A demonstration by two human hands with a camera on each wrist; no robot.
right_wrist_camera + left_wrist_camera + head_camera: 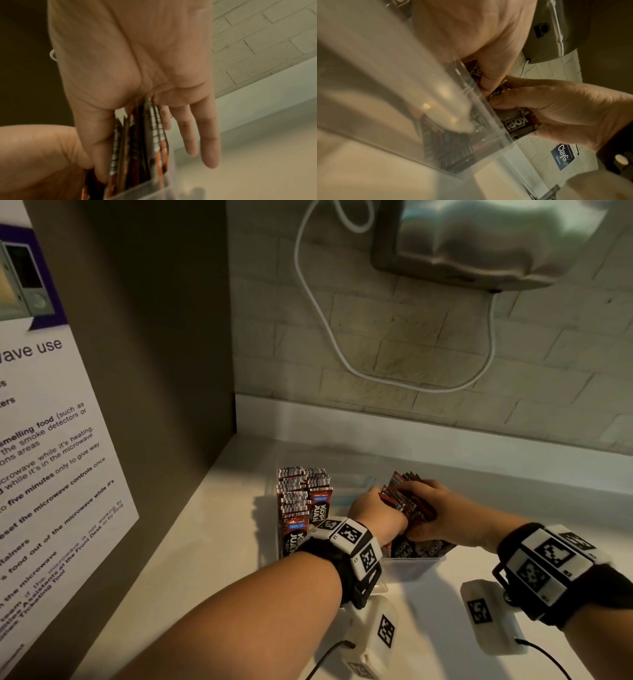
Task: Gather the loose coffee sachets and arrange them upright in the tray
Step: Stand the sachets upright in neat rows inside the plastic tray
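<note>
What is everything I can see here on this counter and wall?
Clear tray: one, see-through plastic, on the counter under the hands.
Upright sachets: a packed row, too many to count, dark red and black, left side of the tray.
Sachet bundle: one bunch, dark red and black, gripped between both hands over the tray's right side.
Counter: one, pale cream.
Notice: one, white with black print, on the brown panel at left.
Metal fixture: one, silver, on the brick wall.
Cable: one, white, looping below the fixture.
Left hand: grips the bundle.
Right hand: holds the bundle from the right.
</note>
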